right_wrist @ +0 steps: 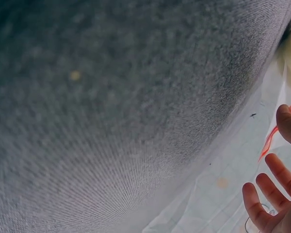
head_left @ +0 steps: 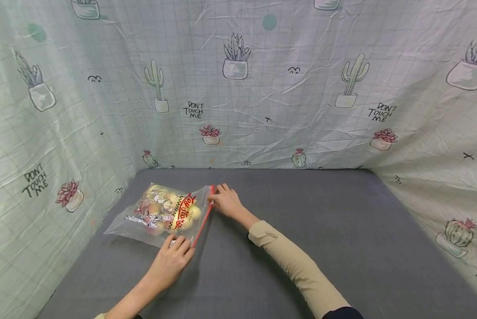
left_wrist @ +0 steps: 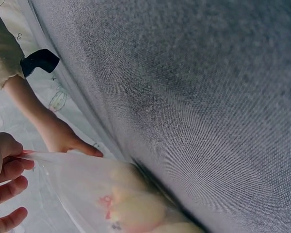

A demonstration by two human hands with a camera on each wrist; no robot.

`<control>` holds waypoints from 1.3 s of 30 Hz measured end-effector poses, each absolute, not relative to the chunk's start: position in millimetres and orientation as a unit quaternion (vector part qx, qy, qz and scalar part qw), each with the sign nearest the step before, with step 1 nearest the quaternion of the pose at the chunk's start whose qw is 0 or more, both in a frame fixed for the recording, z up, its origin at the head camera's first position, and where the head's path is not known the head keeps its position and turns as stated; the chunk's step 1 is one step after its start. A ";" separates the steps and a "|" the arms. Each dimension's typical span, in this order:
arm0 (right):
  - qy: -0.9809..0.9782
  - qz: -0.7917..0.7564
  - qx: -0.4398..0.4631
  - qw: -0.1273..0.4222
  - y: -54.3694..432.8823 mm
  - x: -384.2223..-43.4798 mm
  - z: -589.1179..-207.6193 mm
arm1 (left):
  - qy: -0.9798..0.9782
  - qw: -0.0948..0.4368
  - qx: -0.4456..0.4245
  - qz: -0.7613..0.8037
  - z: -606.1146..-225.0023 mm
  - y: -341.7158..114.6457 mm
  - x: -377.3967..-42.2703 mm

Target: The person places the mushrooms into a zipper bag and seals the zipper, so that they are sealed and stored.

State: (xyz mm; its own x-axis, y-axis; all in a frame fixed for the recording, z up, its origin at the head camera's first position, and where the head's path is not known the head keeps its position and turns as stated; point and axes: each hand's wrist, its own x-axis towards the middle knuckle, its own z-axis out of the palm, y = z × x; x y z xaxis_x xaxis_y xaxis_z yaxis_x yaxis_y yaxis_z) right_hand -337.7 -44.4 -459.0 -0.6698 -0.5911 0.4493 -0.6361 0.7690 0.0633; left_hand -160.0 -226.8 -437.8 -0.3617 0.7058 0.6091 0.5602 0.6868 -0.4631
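Note:
A clear zip bag [head_left: 140,230] printed "Toy Story" lies on the grey table, several round yellowish-pink fruits [head_left: 196,213] inside it. Their exact kind is blurred by the plastic. Along the bag's right edge runs a red zip strip [head_left: 202,228]. The left hand [head_left: 172,259] pinches the near corner by the strip; in the left wrist view its thumb and a finger meet on the plastic while other fingers spread away. At the far end of the strip, the right hand [head_left: 228,204] pinches the red edge. The right wrist view shows its thumb [right_wrist: 286,121] against that strip.
The grey tabletop [head_left: 322,230] stretches to the right of the bag. A pale cloth [head_left: 262,133] with cactus drawings hangs behind the table and along both sides.

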 end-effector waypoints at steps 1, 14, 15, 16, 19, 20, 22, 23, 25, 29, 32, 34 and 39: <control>-0.914 0.049 0.334 0.224 -44.3 -337.8 -458.7 | -0.819 0.416 -0.387 0.088 -437.8 -227.0 -160.1; -0.919 0.046 0.328 0.212 -43.4 -339.0 -457.1 | -0.804 0.440 -0.393 0.078 -436.0 -227.5 -158.6; -0.919 0.047 0.328 0.213 -43.3 -339.1 -457.3 | -0.806 0.437 -0.392 0.078 -436.4 -227.9 -158.4; -0.919 0.048 0.328 0.214 -43.3 -339.2 -457.2 | -0.807 0.434 -0.391 0.080 -436.8 -228.4 -158.2; -0.918 0.053 0.327 0.217 -43.2 -339.7 -457.5 | -0.811 0.429 -0.389 0.084 -437.6 -229.6 -157.0; -0.918 0.055 0.327 0.217 -43.2 -339.7 -457.5 | -0.813 0.426 -0.388 0.085 -437.7 -229.8 -156.3; -0.918 0.056 0.326 0.218 -43.2 -340.2 -457.6 | -0.812 0.429 -0.388 0.085 -437.1 -230.1 -155.1; -0.918 0.055 0.325 0.219 -43.3 -340.3 -457.7 | -0.810 0.432 -0.388 0.084 -436.6 -230.0 -154.7; -0.920 0.053 0.323 0.216 -43.4 -340.4 -457.7 | -0.807 0.437 -0.389 0.082 -435.8 -229.7 -153.6; -0.920 0.055 0.323 0.216 -43.1 -340.0 -457.8 | -0.802 0.446 -0.391 0.077 -435.9 -230.1 -152.7; -0.920 0.059 0.323 0.215 -42.6 -340.2 -457.6 | -0.806 0.439 -0.388 0.078 -436.0 -231.1 -151.7; -0.921 0.061 0.320 0.212 -42.3 -340.7 -457.1 | -0.809 0.436 -0.387 0.078 -435.1 -231.4 -150.8; -0.928 0.059 0.308 0.202 -41.6 -342.3 -455.6 | -0.808 0.439 -0.385 0.076 -432.8 -232.2 -148.9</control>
State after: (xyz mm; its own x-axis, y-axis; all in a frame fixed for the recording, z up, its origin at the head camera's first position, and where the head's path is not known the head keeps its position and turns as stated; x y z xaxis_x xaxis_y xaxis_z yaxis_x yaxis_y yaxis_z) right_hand -342.3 -41.6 -455.6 -0.7285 -0.5480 0.4110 -0.5957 0.8030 0.0148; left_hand -148.9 -232.2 -432.8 -0.3180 0.6896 0.6506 0.5564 0.6914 -0.4609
